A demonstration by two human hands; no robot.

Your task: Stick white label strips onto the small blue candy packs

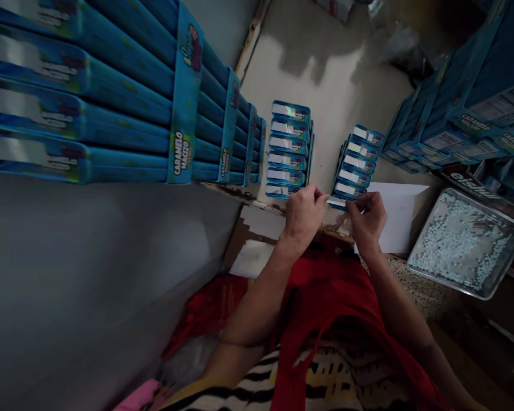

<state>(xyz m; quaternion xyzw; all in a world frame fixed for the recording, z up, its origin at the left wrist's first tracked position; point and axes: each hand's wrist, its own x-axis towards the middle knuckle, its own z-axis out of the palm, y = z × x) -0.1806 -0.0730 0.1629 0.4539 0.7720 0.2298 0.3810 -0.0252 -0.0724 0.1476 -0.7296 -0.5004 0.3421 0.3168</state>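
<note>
Two rows of flat blue boxes with white labels lie on the table [325, 103]: a left row [288, 144] and a slanted right row [358, 162]. My left hand [305, 212], fingers pinched, is by the near end of the left row. A small white strip [336, 201] stretches between my hands over the nearest box of the right row, its left end in my left fingertips. My right hand [368, 217] has its thumb and fingers pressed together at the strip's right end, by that box.
Stacked blue boxes [128, 108] rise at the left beside a grey wall. More blue boxes [462, 108] stand at the right. A clear tray of small pale beads [466, 242] sits at the lower right, near a white paper sheet [396, 217].
</note>
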